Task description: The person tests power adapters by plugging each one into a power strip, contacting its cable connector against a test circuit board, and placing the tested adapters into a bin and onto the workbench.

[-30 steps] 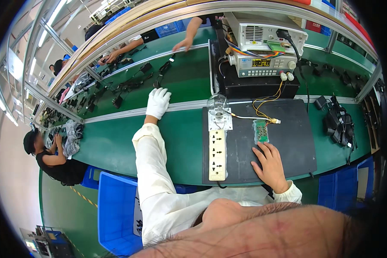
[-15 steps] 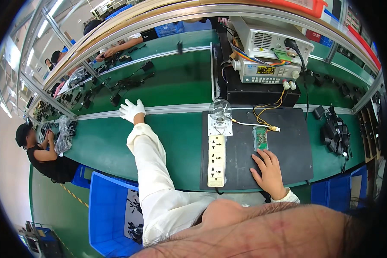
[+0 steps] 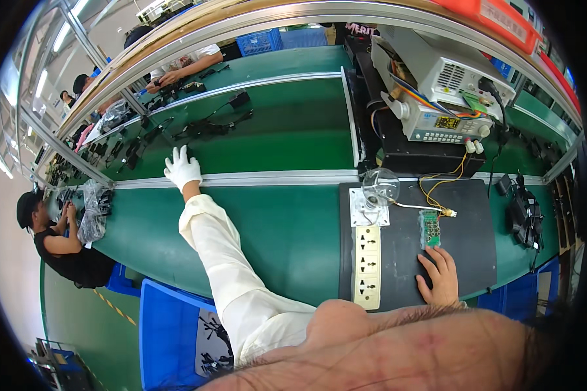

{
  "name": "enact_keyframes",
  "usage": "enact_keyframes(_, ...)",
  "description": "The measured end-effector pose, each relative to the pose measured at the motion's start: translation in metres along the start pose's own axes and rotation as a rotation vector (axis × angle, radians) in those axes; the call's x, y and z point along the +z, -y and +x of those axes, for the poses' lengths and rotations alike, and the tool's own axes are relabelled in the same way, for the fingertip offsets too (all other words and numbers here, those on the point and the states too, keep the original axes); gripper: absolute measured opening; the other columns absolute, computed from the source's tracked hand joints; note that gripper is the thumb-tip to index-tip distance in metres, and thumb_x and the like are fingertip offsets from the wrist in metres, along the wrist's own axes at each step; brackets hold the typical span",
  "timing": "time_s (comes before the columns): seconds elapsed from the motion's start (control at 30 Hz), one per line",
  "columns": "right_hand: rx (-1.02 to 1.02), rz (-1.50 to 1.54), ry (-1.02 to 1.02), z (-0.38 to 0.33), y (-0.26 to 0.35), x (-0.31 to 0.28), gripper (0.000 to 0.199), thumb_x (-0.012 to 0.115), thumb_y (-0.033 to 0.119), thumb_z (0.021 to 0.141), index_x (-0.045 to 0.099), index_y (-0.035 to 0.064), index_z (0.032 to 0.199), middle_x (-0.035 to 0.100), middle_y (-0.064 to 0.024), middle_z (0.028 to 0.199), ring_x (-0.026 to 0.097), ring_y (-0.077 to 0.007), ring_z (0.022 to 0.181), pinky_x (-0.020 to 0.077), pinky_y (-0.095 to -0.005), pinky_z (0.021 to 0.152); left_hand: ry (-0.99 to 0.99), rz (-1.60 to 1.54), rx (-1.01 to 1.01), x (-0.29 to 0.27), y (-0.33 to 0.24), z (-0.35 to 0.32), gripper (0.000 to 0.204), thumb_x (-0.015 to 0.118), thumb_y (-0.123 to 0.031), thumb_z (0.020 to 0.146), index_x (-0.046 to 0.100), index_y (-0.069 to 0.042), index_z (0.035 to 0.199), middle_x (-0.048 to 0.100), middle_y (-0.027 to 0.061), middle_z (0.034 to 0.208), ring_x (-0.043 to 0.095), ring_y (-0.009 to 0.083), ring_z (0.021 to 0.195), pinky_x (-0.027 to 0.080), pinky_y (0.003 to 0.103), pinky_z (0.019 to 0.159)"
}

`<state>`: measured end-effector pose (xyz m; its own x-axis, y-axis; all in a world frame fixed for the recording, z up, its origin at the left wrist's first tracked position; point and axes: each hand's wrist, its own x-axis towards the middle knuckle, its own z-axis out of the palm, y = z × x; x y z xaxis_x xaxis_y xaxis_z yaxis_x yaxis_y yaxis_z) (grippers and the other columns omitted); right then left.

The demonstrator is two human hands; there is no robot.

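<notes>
Gloved left hand (image 3: 181, 168) lies open-fingered on the conveyor belt (image 3: 274, 140), grasping nothing. Bare right hand (image 3: 439, 277) rests flat and released on the black mat (image 3: 466, 225), a green circuit board (image 3: 429, 227) at its twelve o'clock.

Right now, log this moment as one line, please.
left hand: gloved, reaching to conveyor belt, holding nothing | right hand: bare, flat on black mat below green circuit board | power strip: untouched

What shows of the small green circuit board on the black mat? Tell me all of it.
The green circuit board is a small rectangle lying flat on the black mat, long side running away from the person. Rows of pale contacts dot its face. Yellow wires end at a white plug close by its far end. The bare right hand rests just below it, fingertips near its edge.
</notes>
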<state>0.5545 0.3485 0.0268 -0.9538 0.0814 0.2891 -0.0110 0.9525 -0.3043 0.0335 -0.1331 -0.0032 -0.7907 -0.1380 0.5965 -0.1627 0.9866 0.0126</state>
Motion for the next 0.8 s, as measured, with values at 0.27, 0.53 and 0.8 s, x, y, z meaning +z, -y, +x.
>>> enact_keyframes(0.27,0.0,-0.039,0.015,-0.003,-0.004,0.008,0.046,0.068,0.009,0.074,0.063,0.0045,0.12,0.055,-0.0157,0.132,0.048,-0.0396,0.125,0.0395,-0.05,0.104,0.14,-0.17,-0.198,0.011,0.029,0.025,0.059,0.066,-0.055,0.082,0.061,-0.021,0.13,0.065,0.0103,0.122,0.062,0.032,0.11,0.05,0.045,0.093)
enact_keyframes(0.53,-0.051,-0.038,-0.016,-0.007,-0.004,0.009,0.044,0.067,0.009,0.075,0.063,0.0034,0.118,0.055,-0.0171,0.131,0.048,-0.0407,0.124,0.0403,-0.0504,0.103,0.028,-0.716,-0.219,0.025,0.054,0.013,0.045,0.077,-0.028,0.078,0.067,-0.016,0.12,0.071,0.0124,0.104,0.068,0.0301,0.093,0.052,0.036,0.086)
enact_keyframes(0.8,-0.062,0.019,-0.068,-0.004,-0.001,0.002,0.044,0.069,0.011,0.077,0.062,0.0045,0.12,0.054,-0.0148,0.132,0.047,-0.0372,0.127,0.0399,-0.0478,0.106,0.04,-1.579,-0.325,0.01,0.074,-0.038,0.033,0.071,-0.009,0.086,0.062,0.003,0.115,0.069,0.0122,0.109,0.065,0.0211,0.098,0.051,0.03,0.085)
